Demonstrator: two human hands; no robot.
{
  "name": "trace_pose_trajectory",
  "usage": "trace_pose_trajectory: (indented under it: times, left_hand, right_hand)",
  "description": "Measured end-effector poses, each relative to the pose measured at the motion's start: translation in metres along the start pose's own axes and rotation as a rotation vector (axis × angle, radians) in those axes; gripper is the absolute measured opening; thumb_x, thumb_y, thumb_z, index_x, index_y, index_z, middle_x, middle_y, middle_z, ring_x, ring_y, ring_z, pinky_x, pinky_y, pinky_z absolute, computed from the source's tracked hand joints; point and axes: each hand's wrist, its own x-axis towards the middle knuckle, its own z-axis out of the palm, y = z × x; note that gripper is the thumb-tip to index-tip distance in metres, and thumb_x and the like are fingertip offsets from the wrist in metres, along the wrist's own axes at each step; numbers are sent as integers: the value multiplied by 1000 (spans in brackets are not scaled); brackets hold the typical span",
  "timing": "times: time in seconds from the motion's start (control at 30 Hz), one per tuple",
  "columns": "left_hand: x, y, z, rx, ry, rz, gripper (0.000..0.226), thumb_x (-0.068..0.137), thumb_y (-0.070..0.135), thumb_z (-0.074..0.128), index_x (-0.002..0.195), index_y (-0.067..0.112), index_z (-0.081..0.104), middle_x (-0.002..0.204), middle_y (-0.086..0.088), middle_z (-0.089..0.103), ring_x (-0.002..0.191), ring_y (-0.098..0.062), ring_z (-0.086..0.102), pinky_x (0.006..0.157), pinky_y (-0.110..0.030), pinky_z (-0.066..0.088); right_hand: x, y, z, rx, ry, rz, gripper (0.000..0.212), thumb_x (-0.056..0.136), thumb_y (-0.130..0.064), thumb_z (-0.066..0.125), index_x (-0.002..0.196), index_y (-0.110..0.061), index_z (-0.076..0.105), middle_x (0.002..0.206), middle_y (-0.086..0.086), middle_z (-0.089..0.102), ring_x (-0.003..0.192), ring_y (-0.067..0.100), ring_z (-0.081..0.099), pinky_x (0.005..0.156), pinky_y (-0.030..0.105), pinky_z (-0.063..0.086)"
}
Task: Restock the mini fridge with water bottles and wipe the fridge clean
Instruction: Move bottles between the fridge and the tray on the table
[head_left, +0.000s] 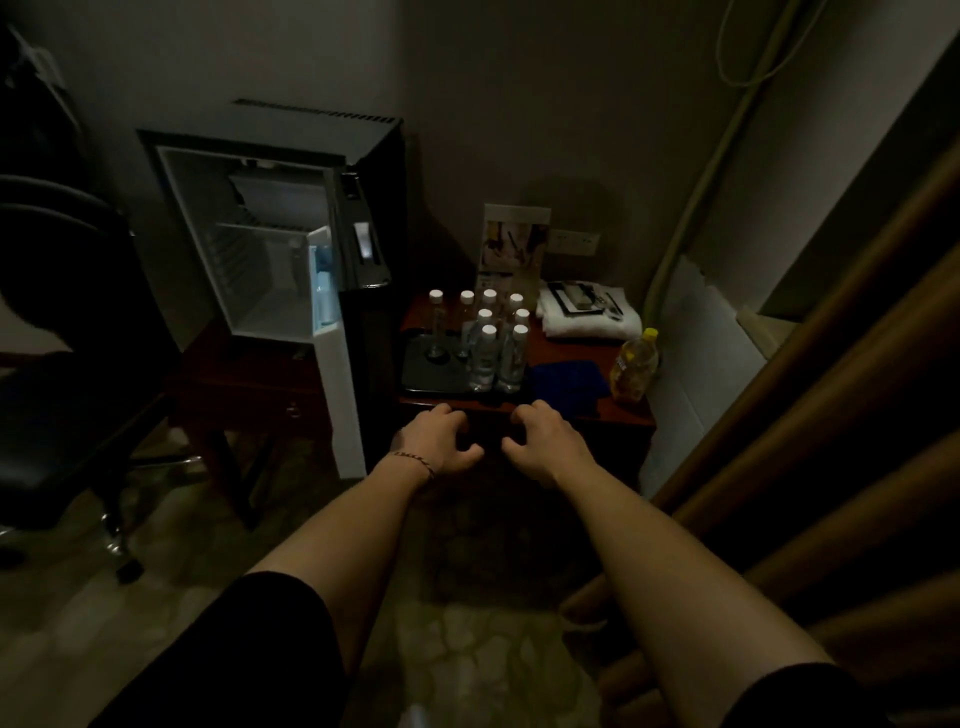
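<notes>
The mini fridge (270, 244) stands on a low wooden stand with its door (332, 353) swung open; the inside shelves look bare, and the door rack holds something pale blue. Several clear water bottles (488, 343) with white caps stand on a dark tray (431, 371) on the red-brown side table (582, 410). A blue cloth (569, 382) lies right of the tray. My left hand (439, 441) and my right hand (545, 439) hover side by side just before the table's front edge, fingers loosely curled, holding nothing.
A yellow-capped bottle of yellow liquid (635, 369) stands at the table's right edge. Folded white towels (589, 314) with dark items on top lie at the back, beside an upright leaflet (511, 244). A black office chair (57, 332) is at left, brown curtains (841, 415) at right.
</notes>
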Motion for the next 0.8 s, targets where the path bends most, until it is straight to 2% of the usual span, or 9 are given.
trace_pose_trajectory:
  times: [0.1, 0.2, 0.4, 0.5, 0.63, 0.73, 0.8]
  left_hand:
    - [-45, -12, 5, -57, -18, -37, 42, 88, 50, 63, 118, 21, 60, 118, 2, 52, 101, -15, 53, 87, -34, 51]
    - [-83, -26, 3, -17, -23, -90, 42, 90, 51, 60, 120, 21, 58, 117, 2, 56, 102, -16, 57, 85, -31, 51]
    - [-131, -75, -18, -8, 66, -168, 45, 87, 57, 60, 117, 22, 60, 114, 2, 55, 101, -16, 55, 87, -38, 54]
    - [-137, -106, -33, -14, 80, -179, 46, 87, 56, 61, 119, 23, 59, 115, 2, 53, 99, -14, 53, 86, -36, 53]
    - [-135, -158, -58, 4, 76, -179, 53, 86, 57, 62, 125, 22, 57, 120, 1, 52, 105, -16, 54, 89, -37, 52]
    - [-130, -207, -81, 20, 73, -179, 53, 87, 55, 62, 127, 21, 56, 125, 1, 52, 111, -17, 54, 91, -36, 51]
    - [-124, -243, -100, 28, 70, -180, 54, 87, 55, 62, 129, 22, 55, 128, 2, 50, 113, -16, 53, 88, -32, 50]
  right_hand:
    - [-30, -19, 15, 7, -25, -45, 45, 93, -42, 61, 132, -22, 52, 129, 0, 48, 110, 20, 55, 89, 39, 52]
    - [-51, -40, 27, 15, -52, -105, 44, 93, -42, 60, 132, -22, 52, 127, 0, 47, 107, 19, 56, 88, 39, 52]
    - [-68, -102, 44, 32, -58, -204, 36, 92, -42, 62, 121, -23, 55, 118, -1, 49, 97, 17, 56, 85, 39, 53]
    - [-62, -138, 51, 22, -75, -257, 39, 92, -42, 62, 125, -23, 54, 121, 0, 50, 98, 17, 55, 82, 35, 52]
    - [-36, -193, 62, 27, -85, -263, 46, 91, -42, 64, 130, -22, 53, 129, 3, 51, 113, 22, 56, 91, 41, 53]
    - [-10, -242, 69, 9, -63, -252, 39, 91, -40, 64, 124, -21, 54, 122, 1, 50, 107, 20, 55, 86, 37, 51]
    - [9, -274, 74, -4, -53, -256, 38, 91, -42, 63, 123, -23, 53, 119, -1, 49, 101, 18, 54, 82, 34, 48]
